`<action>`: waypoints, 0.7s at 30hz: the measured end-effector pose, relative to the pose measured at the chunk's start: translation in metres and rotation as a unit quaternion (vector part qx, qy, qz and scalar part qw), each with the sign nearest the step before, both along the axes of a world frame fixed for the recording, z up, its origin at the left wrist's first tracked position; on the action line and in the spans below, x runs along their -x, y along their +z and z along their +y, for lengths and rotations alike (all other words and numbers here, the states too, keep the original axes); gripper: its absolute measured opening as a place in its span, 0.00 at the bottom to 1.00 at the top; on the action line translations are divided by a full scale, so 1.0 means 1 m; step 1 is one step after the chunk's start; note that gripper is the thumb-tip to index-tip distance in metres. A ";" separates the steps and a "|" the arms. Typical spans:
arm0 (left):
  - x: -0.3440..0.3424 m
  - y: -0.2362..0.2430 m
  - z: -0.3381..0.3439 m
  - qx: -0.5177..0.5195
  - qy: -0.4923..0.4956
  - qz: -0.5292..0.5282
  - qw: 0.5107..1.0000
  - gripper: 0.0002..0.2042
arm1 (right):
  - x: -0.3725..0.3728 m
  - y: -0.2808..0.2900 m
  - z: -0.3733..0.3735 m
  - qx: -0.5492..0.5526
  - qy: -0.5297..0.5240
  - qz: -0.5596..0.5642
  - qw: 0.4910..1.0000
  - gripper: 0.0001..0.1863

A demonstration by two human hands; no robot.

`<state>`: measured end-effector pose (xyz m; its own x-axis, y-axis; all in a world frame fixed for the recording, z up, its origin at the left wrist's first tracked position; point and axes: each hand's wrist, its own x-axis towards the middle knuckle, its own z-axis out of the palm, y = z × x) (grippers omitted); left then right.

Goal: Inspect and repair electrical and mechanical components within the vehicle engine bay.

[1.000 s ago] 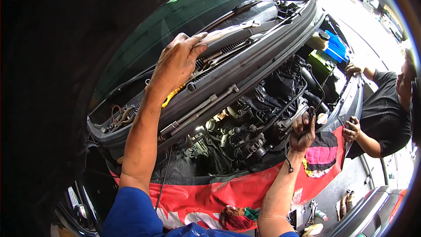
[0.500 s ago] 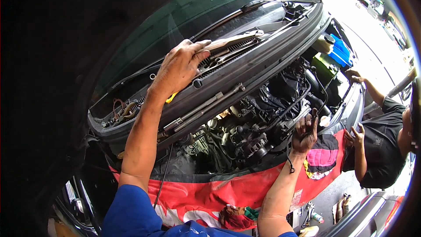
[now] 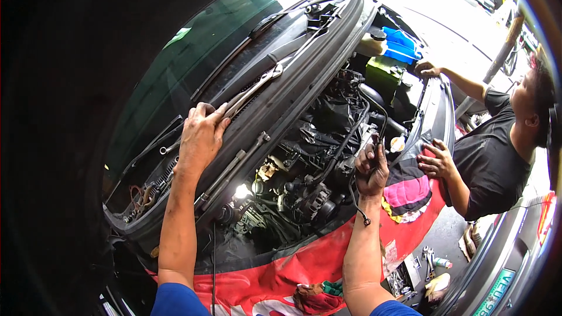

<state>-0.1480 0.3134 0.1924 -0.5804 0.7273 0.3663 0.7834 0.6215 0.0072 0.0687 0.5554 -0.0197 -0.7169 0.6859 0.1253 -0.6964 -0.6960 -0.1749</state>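
A green-and-white number plate (image 3: pixel 493 294) with large characters sits on the parked car (image 3: pixel 504 260), cut off by the lower edge. Big white lettering (image 3: pixel 275 309), also cropped, stands on the red cover (image 3: pixel 249 272); its words cannot be made out.

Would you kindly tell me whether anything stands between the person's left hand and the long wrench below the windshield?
Nothing visible does: the left hand is right at the near end of the long wrench, with no other tool showing between them. The right hand is well off to the right.
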 end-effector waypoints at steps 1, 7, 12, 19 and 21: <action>-0.002 0.004 0.004 0.012 -0.006 0.021 1.000 0.16 | 0.000 0.000 0.000 0.005 0.002 -0.001 1.000 0.11; 0.022 0.018 0.096 -0.058 -0.141 -0.023 0.988 0.16 | 0.001 -0.002 0.000 0.007 -0.004 0.007 1.000 0.18; 0.093 0.014 0.245 -0.028 -0.133 -0.039 0.990 0.19 | 0.001 -0.004 0.002 0.026 -0.015 -0.032 0.999 0.15; 0.164 -0.022 0.334 0.000 -0.047 -0.041 0.998 0.15 | 0.003 -0.007 0.005 0.015 -0.017 0.011 1.000 0.18; 0.170 -0.025 0.335 -0.004 -0.034 -0.039 0.999 0.13 | 0.004 -0.007 0.004 0.013 -0.014 -0.021 1.000 0.18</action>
<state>-0.3182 0.6488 0.1670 -0.5571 0.7632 0.3274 0.8203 0.5671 0.0739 0.0645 0.5590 -0.0270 -0.7016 0.7082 0.0783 -0.7082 -0.6809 -0.1865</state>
